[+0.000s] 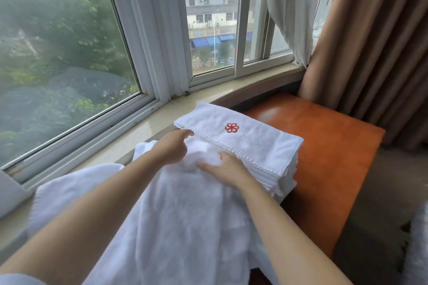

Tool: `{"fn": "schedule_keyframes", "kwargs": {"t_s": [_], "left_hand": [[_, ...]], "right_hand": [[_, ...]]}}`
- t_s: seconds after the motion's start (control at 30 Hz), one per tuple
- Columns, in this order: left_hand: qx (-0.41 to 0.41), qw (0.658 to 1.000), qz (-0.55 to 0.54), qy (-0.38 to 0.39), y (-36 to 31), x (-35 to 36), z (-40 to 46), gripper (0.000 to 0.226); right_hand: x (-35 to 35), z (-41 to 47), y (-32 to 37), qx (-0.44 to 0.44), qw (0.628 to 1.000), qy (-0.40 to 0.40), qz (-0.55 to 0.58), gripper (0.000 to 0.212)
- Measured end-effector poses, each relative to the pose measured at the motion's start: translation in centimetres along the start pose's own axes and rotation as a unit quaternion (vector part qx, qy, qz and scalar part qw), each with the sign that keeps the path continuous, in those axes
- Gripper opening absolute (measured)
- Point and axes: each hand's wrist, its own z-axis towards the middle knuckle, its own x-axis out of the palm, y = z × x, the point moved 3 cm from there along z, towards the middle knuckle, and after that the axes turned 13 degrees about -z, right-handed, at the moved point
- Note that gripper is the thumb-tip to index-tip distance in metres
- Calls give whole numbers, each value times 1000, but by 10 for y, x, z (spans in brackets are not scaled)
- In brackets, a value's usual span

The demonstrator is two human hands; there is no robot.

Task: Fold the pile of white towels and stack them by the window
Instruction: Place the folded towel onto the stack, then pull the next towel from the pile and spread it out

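A stack of folded white towels (252,143) sits on an orange table by the window, its top towel marked with a red flower logo. A large loose white towel (185,215) spreads from the stack toward me. My left hand (172,147) is on the loose towel's far end beside the stack, forefinger pointing out and the other fingers curled into the cloth. My right hand (225,170) lies on the same towel at the stack's near edge, fingers spread and gathering the cloth.
The orange table (328,146) stands against a beige marble window sill (143,122). Brown curtains (370,41) and a white sheer hang at the right. More white cloth (419,250) shows at the far right edge.
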Motion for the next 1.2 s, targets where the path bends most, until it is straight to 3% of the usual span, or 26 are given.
{"fn": "schedule_keyframes", "kwargs": {"t_s": [0.07,0.13,0.2,0.3,0.37,0.43,0.47,0.57,0.63,0.7,0.8,0.87,1.03,1.13,1.2], "left_hand": [[4,1000,-7,-15,6,-7,-29,61],[13,1000,-8,-15,13,-11,-54,65],[16,1000,-1,5,24,-11,-75,74],[13,999,25,30,40,-4,-97,87],[32,999,16,-31,44,-3,-107,59],[56,987,-32,-148,40,-13,-119,18],[66,976,-60,-199,36,-20,-125,11],[141,941,-127,-279,8,-36,-140,9],[197,909,-191,-312,-24,-45,-154,9],[236,876,-276,-317,-58,-54,-167,10],[256,826,-431,-260,-90,-66,-181,14],[251,803,-495,-216,-97,-66,-186,19],[216,842,-477,-129,-91,-46,-187,4],[195,881,-419,-98,-74,-36,-186,43],[162,922,-352,-11,-63,-19,-188,61]], "right_hand": [[2,-20,6,-2,990,-76,-115,75],[2,-40,15,-10,973,-173,-153,60],[4,-60,22,-30,960,-245,-129,48],[-3,-89,28,-71,950,-304,6,36],[-8,-109,33,-102,937,-333,20,30],[-12,-122,31,-106,927,-358,11,26],[-13,-126,29,-103,924,-369,2,27],[-13,-138,24,-122,937,-325,-30,30],[-5,-146,24,-141,963,-227,-30,76],[1,-155,27,-153,967,-203,-3,96],[-8,-163,28,-174,946,-225,155,64],[-20,-172,28,-179,926,-182,279,44],[-33,-182,23,-164,918,-106,345,25],[-44,-181,9,-115,850,-120,500,17],[-64,-177,6,-139,800,-106,574,28]]}}
